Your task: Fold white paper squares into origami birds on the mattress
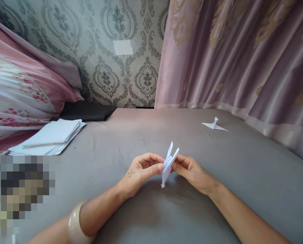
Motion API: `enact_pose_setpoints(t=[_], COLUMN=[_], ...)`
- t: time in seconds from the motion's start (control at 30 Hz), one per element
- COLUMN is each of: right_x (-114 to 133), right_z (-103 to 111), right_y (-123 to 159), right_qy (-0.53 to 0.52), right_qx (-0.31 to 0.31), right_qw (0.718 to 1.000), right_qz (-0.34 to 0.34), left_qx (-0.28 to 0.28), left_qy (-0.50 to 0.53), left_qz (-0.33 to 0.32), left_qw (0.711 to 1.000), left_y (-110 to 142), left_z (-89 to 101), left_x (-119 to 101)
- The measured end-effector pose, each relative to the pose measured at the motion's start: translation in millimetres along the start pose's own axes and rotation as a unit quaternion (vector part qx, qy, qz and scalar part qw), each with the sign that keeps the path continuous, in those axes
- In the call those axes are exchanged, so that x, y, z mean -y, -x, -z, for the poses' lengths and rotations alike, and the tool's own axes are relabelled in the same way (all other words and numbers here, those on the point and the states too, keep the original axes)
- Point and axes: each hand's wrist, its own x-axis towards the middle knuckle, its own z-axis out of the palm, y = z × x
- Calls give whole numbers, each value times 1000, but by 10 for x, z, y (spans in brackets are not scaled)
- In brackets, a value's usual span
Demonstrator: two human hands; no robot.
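Between my two hands is a folded white paper figure (168,166), held a little above the grey sheet (131,135). Two narrow points of it stick upward and a small tip points down. My left hand (143,169) pinches its left side between thumb and fingers. On the other side, my right hand (192,171) grips the paper with thumb and forefinger; some of those fingertips are hidden behind it. Further back on the right rests another folded paper piece, an origami bird (215,125) with spread wings and an upright neck.
A stack of white paper (52,134) lies at the left, in front of a black flat item (87,111). Pink floral fabric (21,91) hangs at the left and a mauve curtain (204,61) at the right. Patterned wallpaper is behind. The lower left corner is pixelated.
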Motion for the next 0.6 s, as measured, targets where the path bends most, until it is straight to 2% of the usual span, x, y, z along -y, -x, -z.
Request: enact_pose_setpoints(t=[0.23, 0.5, 0.6], right_x=[6, 9, 8], right_z=[-14, -41, -87], right_y=[5, 20, 2], right_qy=[-23, -13, -42], right_qx=[20, 11, -30], right_qw=[1000, 1000, 998], right_qz=[-3, -23, -40], left_qx=[-62, 26, 17], left_qy=[-54, 11, -11], left_qz=[3, -5, -25], left_qw=[997, 1000, 999], left_y=[-7, -1, 2], left_z=[-25, -46, -40], left_x=[-34, -60, -35])
